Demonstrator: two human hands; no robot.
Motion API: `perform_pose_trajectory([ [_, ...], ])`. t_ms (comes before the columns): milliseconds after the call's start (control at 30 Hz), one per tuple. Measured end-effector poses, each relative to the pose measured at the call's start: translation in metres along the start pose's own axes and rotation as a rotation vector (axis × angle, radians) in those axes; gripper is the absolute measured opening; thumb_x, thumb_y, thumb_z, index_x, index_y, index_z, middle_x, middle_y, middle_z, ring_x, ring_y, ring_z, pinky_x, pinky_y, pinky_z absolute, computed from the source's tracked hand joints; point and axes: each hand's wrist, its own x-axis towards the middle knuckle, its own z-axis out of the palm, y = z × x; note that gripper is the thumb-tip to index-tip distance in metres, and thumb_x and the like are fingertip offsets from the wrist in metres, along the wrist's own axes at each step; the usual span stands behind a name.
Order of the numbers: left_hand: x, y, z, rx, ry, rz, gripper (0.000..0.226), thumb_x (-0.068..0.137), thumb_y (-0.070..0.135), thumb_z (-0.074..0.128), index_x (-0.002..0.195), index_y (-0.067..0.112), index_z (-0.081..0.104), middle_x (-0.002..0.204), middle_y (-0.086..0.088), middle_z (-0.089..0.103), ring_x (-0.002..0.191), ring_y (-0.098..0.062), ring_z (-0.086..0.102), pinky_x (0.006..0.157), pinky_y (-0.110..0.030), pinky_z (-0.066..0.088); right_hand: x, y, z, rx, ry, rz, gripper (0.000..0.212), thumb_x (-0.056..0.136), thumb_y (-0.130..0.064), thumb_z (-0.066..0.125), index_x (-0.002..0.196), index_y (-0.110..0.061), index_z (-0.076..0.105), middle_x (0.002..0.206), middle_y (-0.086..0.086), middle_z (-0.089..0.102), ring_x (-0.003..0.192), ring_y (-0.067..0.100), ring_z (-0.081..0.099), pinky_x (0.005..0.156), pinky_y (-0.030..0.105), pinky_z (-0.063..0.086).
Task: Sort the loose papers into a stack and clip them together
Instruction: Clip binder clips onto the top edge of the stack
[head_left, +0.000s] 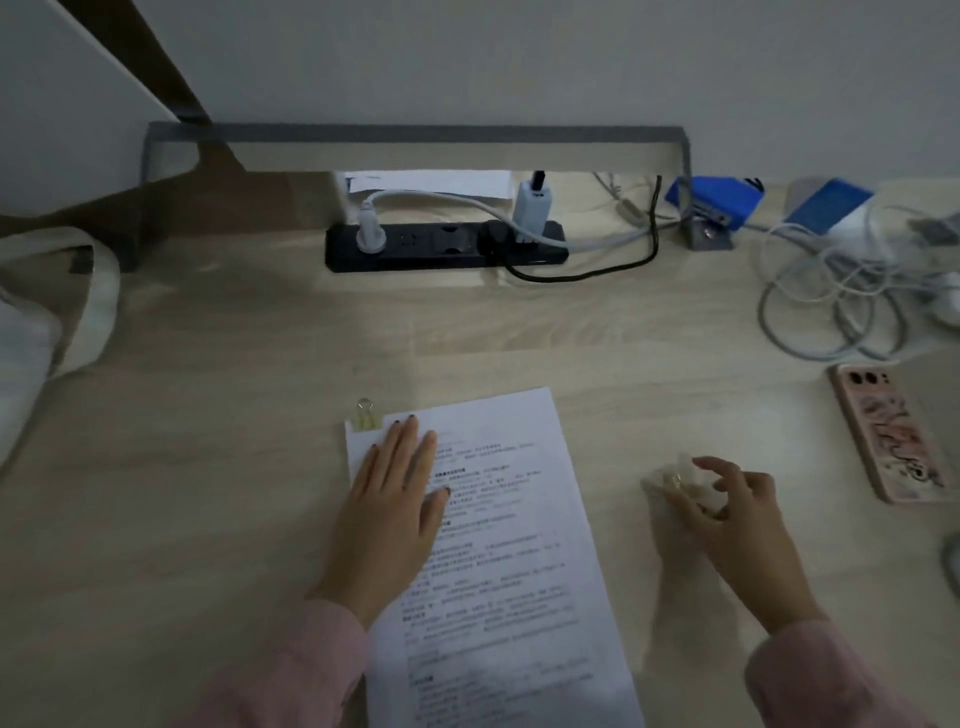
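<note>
The left hand (395, 499), fingers spread, presses flat on the printed paper stack (498, 561) (text too blurred to read), binder-clipped (368, 418) at its corner, while the right hand (727, 514) pinches a small clear packet (685, 480) above the worktop (208, 467).

free: bare tabletop (218, 493) left of paper stack (498, 545), also between stack and power strip (447, 247) | blocked right: phone (891, 434), cable tangle (836, 301) | blocked far-left: cloth bag (47, 312)
</note>
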Motion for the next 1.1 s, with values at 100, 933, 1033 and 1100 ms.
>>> perform_pose_trajectory([
  [100,0.0,0.002,0.0,-0.023,0.018,0.0,0.062,0.097,0.044,0.014,0.14,0.005,0.036,0.149,-0.014,0.034,0.137,-0.019,0.019,0.113,-0.026,0.002,-0.009,-0.001,0.017,0.046,0.041,-0.04,0.034,0.084,-0.03,0.063,0.115,-0.019,0.056,0.116,0.006,0.046,0.085,0.026,0.061,0.072,0.031,0.046],
  [933,0.023,0.029,-0.044,-0.93,0.028,-0.255,0.014,0.093,0.037,0.046,0.096,0.032,0.059,0.101,0.019,0.06,0.103,0.003,0.053,0.086,-0.012,0.041,0.01,-0.163,0.058,0.576,-0.686,-0.226,0.016,0.088,-0.011,0.058,0.075,-0.012,0.066,0.064,-0.002,0.062,0.054,0.0,0.055,0.056,0.013,0.046],
  [1033,0.024,0.023,-0.046,-0.999,-0.019,-0.29,0.015,0.093,0.035,0.048,0.089,0.027,0.06,0.092,0.01,0.065,0.095,-0.006,0.059,0.088,-0.028,0.048,0.012,-0.167,0.061,0.592,-0.72,-0.2,0.016,0.089,-0.013,0.056,0.081,-0.006,0.068,0.069,0.002,0.063,0.056,0.002,0.056,0.058,0.014,0.048],
  [1100,0.025,0.02,-0.045,-0.993,-0.006,-0.298,0.016,0.093,0.034,0.048,0.09,0.024,0.061,0.092,0.008,0.065,0.093,-0.008,0.06,0.089,-0.032,0.048,0.013,-0.168,0.062,0.647,-0.771,-0.132,0.025,0.091,-0.021,0.054,0.091,-0.001,0.069,0.076,0.006,0.065,0.064,0.008,0.059,0.062,0.017,0.05],
])
